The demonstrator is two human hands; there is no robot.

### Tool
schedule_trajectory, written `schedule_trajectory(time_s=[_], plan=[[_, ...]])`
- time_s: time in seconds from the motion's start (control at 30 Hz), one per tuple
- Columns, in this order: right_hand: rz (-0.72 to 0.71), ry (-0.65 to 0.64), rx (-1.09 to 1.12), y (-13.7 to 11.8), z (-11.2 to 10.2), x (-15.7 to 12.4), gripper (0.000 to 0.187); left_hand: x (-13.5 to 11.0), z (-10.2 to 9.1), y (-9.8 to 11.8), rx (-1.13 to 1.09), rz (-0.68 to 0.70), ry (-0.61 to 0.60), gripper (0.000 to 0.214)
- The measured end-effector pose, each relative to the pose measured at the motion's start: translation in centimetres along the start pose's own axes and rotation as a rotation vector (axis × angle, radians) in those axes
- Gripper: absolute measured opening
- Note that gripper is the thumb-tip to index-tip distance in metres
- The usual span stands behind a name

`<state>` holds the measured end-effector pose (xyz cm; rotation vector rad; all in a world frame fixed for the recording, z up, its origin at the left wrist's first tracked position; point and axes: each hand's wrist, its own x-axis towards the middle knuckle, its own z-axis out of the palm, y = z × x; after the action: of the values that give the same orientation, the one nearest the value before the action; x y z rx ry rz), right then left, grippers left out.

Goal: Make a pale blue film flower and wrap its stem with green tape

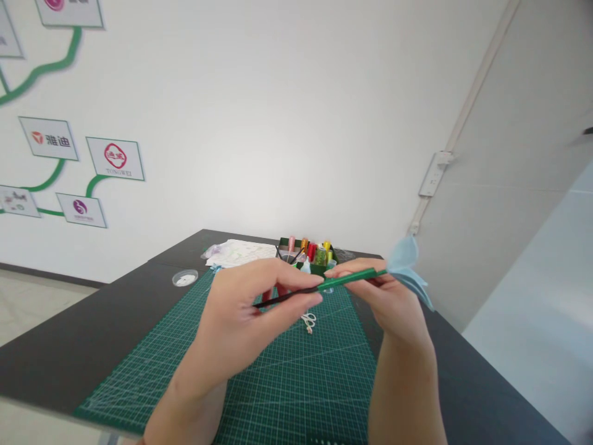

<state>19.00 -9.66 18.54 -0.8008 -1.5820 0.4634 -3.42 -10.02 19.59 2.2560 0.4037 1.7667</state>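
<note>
In front of me, my left hand (pixel 259 303) is closed, pinching a thin stick between thumb and fingers where its dark lower part meets a shiny green stretch. This stick looks like the stem (pixel 347 278) of a handmade flower. Light blue petals (pixel 404 262), apparently fabric, fan out from its right end. My right hand (pixel 384 293) is closed around the green part close to the petals, its fingers partly hidden behind the stem. Both hands are raised above a green cutting mat (pixel 319 377) with grid lines.
Behind my hands stands a dark box with several coloured thread spools (pixel 312 251). A round clear dish (pixel 185 279) with white bits sits on the black table (pixel 106 315). White paper (pixel 241 252) lies near the wall, and a white cord (pixel 309 320) lies on the mat.
</note>
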Motion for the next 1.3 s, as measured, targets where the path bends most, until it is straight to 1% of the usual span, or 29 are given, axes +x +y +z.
schedule_trajectory(time_s=[0.07, 0.1, 0.17, 0.23, 0.3, 0.37, 0.43, 0.5, 0.6, 0.67, 0.73, 0.83, 0.93, 1.03, 1.07, 1.2, 1.3], plan=[[0.021, 0.045, 0.145, 0.2, -0.1, 0.2, 0.017, 0.3, 0.2, -0.7, -0.118, -0.082, 0.040, 0.015], [0.027, 0.065, 0.203, 0.2, -0.1, 0.3, 0.021, 0.5, 0.3, -1.2, -0.182, -0.127, 0.040, 0.014], [0.034, 0.095, 0.239, 0.2, 0.0, 0.6, 0.029, 1.0, 0.7, -2.1, -0.307, -0.230, 0.035, 0.012], [0.037, 0.148, 0.144, 0.0, 0.1, 0.8, 0.029, 1.5, 1.1, -2.8, -0.415, -0.297, 0.006, 0.011], [0.018, 0.225, -0.011, -0.1, 0.2, 1.0, 0.021, 2.0, 1.5, -3.4, -0.474, -0.355, -0.007, 0.009], [-0.015, 0.265, -0.105, -0.3, 0.4, 0.9, 0.013, 2.4, 1.8, -3.7, -0.496, -0.397, -0.011, 0.008], [-0.039, 0.261, -0.108, -0.5, 0.7, 0.7, 0.012, 2.6, 1.9, -3.8, -0.496, -0.405, -0.013, 0.007], [-0.051, 0.234, -0.049, -1.0, 1.1, 0.4, 0.014, 2.6, 1.9, -3.9, -0.484, -0.396, -0.018, 0.006], [-0.048, 0.137, 0.097, -1.7, 1.8, -0.3, 0.016, 2.5, 2.0, -3.9, -0.458, -0.377, -0.034, 0.006], [-0.018, 0.065, 0.168, -2.3, 2.4, -0.7, 0.017, 2.4, 2.3, -3.8, -0.449, -0.357, -0.042, 0.006], [0.030, 0.028, 0.163, -2.7, 3.0, -1.1, 0.018, 2.2, 2.9, -3.5, -0.448, -0.340, -0.051, 0.006], [0.072, 0.049, 0.074, -3.2, 3.5, -1.4, 0.021, 1.9, 3.6, -3.0, -0.434, -0.332, -0.059, 0.005], [0.077, 0.104, -0.036, -3.5, 3.4, -1.4, 0.017, 1.9, 3.7, -3.1, -0.407, -0.313, 0.014, 0.007], [0.044, 0.136, -0.151, -3.7, 2.3, -1.4, 0.017, 2.1, 3.1, -3.8, -0.336, -0.319, 0.174, 0.008], [0.027, 0.149, -0.181, -3.7, 1.7, -1.5, 0.018, 2.3, 2.7, -4.2, -0.320, -0.315, 0.237, 0.009], [0.001, 0.222, -0.306, -3.3, -1.1, -1.7, 0.018, 2.7, 1.2, -5.5, -0.269, -0.305, 0.385, 0.012], [-0.001, 0.191, -0.347, -2.5, -3.4, -1.7, 0.014, 2.9, 0.5, -6.1, -0.246, -0.287, 0.498, 0.013]])
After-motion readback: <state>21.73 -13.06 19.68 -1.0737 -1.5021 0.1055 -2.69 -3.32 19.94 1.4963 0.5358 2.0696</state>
